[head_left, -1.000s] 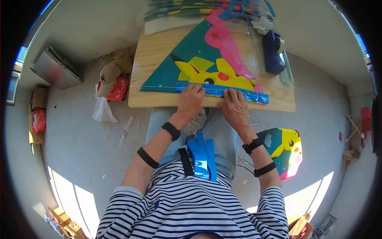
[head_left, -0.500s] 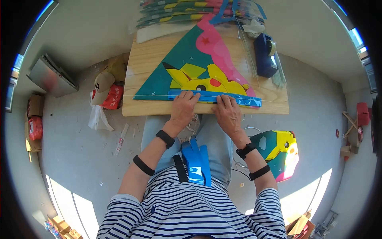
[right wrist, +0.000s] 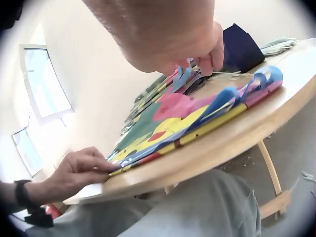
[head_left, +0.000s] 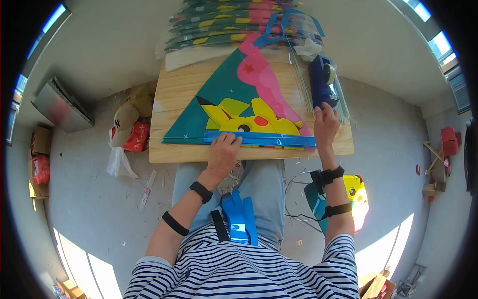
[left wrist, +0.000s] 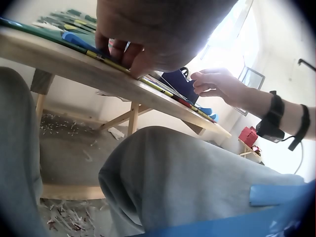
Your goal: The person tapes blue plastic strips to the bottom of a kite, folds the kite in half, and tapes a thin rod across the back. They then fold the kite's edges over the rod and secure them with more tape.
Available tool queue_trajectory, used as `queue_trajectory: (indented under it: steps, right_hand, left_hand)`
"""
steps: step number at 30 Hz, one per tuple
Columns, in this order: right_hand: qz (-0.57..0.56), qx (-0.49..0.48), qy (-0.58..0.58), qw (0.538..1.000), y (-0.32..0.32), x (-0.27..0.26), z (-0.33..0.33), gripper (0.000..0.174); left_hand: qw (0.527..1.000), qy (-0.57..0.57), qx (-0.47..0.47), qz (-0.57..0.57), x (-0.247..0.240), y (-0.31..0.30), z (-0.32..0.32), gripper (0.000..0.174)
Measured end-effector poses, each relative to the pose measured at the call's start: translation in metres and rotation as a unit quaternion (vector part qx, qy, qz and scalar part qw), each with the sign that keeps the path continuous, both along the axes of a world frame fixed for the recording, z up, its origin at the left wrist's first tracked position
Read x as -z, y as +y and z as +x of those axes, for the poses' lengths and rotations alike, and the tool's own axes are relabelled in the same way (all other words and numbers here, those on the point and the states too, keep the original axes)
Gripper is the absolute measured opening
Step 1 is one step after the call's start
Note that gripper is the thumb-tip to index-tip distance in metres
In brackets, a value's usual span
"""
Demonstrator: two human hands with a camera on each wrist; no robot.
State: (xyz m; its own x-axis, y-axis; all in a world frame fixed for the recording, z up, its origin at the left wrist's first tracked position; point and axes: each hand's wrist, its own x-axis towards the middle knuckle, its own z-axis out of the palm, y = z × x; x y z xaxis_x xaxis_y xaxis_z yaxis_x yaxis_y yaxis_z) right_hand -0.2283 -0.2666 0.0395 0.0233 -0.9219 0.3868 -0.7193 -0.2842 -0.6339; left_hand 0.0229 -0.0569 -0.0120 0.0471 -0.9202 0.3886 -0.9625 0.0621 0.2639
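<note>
A triangular kite sheet, green and pink with a yellow cartoon face, lies flat on the table. Along its near edge runs a blue strip, and a thin pale rod stretches over that edge. My left hand presses its fingertips on the left part of the strip. Up at the right, my right hand is off the sheet, its fingers loosely bent at the near end of a dark blue tape dispenser. In the right wrist view, the strip's right end curls up off the sheet.
Bagged printed sheets are stacked at the table's far end. Thin rods lie beside the dispenser. More blue strips rest on the person's lap. Another printed sheet is at the lower right, below table height.
My right hand has left the blue strip and moved right and away from the body, to the tape dispenser. My left hand stays on the strip. The head view has shifted.
</note>
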Motion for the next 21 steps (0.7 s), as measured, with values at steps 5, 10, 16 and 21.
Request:
queue_trajectory:
  steps: [5,10,16,21]
  right_hand:
    - [0.073,0.069,-0.09,0.991,-0.123,0.013,-0.067,0.04]
    - [0.216,0.032,-0.186,0.958,-0.125,-0.009,-0.058,0.032]
    - [0.285,-0.009,-0.253,0.924,-0.119,-0.033,-0.055,0.028]
    - [0.324,-0.027,-0.267,0.907,-0.116,-0.047,-0.057,0.026]
  left_hand:
    - [1.0,0.001,0.003,-0.002,-0.003,0.0,0.0,0.035]
    - [1.0,0.008,0.002,0.017,0.0,0.002,0.001,0.036]
    - [1.0,0.0,0.007,0.013,-0.001,0.0,0.001,0.036]
    - [1.0,-0.006,0.006,0.014,-0.002,0.0,0.0,0.037]
